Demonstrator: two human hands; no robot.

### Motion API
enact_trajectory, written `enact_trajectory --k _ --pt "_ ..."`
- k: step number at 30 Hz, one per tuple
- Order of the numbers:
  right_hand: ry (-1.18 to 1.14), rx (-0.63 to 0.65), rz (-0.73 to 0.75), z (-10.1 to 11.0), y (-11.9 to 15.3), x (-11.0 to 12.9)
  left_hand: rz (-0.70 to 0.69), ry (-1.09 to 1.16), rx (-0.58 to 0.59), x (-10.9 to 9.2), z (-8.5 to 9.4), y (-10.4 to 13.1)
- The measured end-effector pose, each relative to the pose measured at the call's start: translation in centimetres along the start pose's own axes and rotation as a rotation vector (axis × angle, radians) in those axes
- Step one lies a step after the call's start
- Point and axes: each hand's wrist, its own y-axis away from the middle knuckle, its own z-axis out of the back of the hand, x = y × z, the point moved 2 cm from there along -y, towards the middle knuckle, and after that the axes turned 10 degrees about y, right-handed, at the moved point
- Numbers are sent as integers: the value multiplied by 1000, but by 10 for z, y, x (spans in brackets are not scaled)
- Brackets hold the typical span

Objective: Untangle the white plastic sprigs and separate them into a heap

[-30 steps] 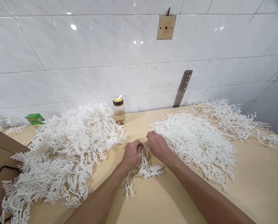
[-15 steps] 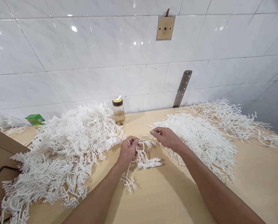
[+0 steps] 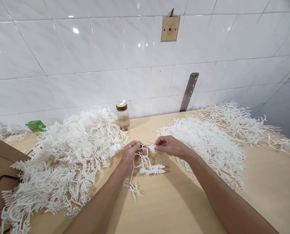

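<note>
Pinched in my left hand (image 3: 131, 153) is a white branching sprig (image 3: 147, 162), like plastic coral or a bare twig, its stems hanging down to the table. My right hand (image 3: 168, 145) has its thumb and fingertips closed on the right end of one stem of that sprig, which stretches between both hands. Another branched end of white stems (image 3: 134, 188) dangles below my left wrist. A big heap of similar sprigs (image 3: 86, 139) lies left of my hands. Beyond my right hand a flatter pile of fine white pieces (image 3: 203, 146) spreads over the table.
The wooden table (image 3: 184, 208) meets a tiled wall. A jar with a yellow-and-black lid (image 3: 123, 118) stands behind the left heap, near a green box (image 3: 35, 126). A metal bracket (image 3: 189, 92) leans at the wall. Longer white branches (image 3: 237, 123) lie far right; a cardboard box (image 3: 3, 162) is at left.
My right hand has come down and a little left, and now pinches the stem end. My left hand has shifted slightly left and up with the sprig.
</note>
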Motion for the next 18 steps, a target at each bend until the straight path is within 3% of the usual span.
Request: enact_trajectory --k 6,13,16,18 --pt "31 -57 35 1 1 6 -51 -68 72 -3 -7 4" --pt "159 22 30 5 6 19 -371 -282 -84 -13 0 -3" --pt "197 22 25 5 7 21 -497 -489 -85 -18 -3 0" --pt "200 40 34 4 8 23 -576 -666 -17 -18 -7 4"
